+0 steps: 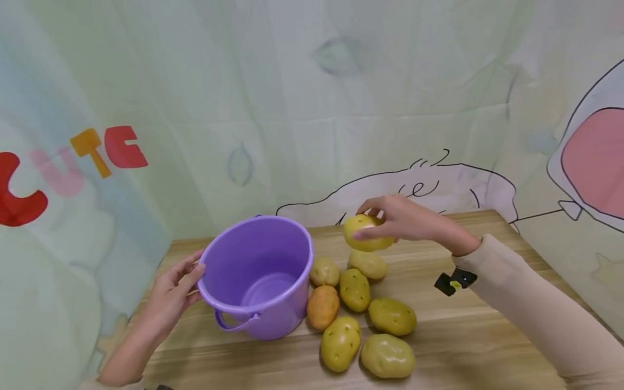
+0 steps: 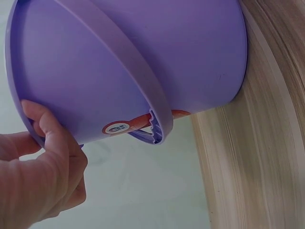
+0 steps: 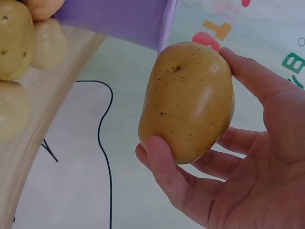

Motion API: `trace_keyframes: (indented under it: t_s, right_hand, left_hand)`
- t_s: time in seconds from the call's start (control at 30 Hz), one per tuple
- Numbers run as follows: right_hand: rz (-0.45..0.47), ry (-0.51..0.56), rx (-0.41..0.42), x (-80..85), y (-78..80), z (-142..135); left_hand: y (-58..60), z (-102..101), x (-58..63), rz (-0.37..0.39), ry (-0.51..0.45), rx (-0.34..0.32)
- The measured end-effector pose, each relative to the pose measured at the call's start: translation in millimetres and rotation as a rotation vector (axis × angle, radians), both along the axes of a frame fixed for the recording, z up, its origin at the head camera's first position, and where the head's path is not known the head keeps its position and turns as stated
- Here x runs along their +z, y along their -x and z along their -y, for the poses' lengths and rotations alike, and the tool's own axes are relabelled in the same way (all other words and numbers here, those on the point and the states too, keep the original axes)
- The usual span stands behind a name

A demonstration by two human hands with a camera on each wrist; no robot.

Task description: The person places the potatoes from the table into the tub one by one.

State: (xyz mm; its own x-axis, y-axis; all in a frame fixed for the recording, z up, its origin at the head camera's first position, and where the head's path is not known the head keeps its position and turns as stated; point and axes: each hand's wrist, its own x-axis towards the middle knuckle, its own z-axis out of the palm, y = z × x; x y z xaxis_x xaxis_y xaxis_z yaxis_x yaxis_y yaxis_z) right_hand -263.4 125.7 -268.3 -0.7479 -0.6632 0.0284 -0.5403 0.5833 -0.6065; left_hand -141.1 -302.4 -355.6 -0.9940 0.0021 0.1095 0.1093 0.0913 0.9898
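Note:
A purple bucket [image 1: 287, 309] stands on the wooden table, its mouth tipped toward the viewer and its inside bare. My left hand [image 1: 170, 290] pinches the bucket's left rim, with thumb and fingers on either side of it in the left wrist view. My right hand [image 1: 402, 219] grips a yellow potato [image 3: 190, 102] in the air, to the right of the bucket. Below it on the table lie several more potatoes [image 1: 355, 290], and among them an orange-brown potato-shaped piece [image 1: 323, 307] close to the bucket's side.
The wooden table [image 1: 468, 330] reaches back to a pale printed curtain [image 1: 292, 108] with coloured letters and line drawings. The bucket's handle [image 1: 239, 325] hangs down at its front. A black device [image 1: 455, 281] sits at the right sleeve.

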Motion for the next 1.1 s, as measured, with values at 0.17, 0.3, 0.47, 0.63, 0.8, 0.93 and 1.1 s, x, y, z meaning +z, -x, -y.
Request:
trace_keyframes:
  t_s: [0.17,0.3,0.47,0.63,0.8,0.93,1.1]
  right_hand:
    - [0.006,0.009,0.02,5.1,-1.9,11]
    - [-0.009,0.011,0.036,7.7,-3.8,22]
    - [-0.036,0.025,0.064,11.5,-3.9,35]
    - [-0.051,0.033,0.093,14.2,-4.0,44]
    - [-0.069,0.032,0.117,16.4,-4.3,54]
    - [-0.103,0.016,0.134,17.9,-3.4,64]
    - [-0.106,0.023,0.163,19.3,-2.4,76]
  left_hand:
    - [-0.5,-1,-0.2,0.001,-0.002,-0.003]
    - [-0.9,-2,-0.9,0.007,-0.012,0.008]
    - [-1.4,-3,-1.1,0.005,-0.012,0.019]
    - [-1.1,-4,-1.1,0.009,-0.017,0.022]
    - [-1.5,-5,-0.8,0.01,-0.016,0.022]
    - [-1.7,-4,-0.4,0.006,-0.016,0.021]
    - [-2.1,-4,-0.5,0.0,-0.02,0.022]
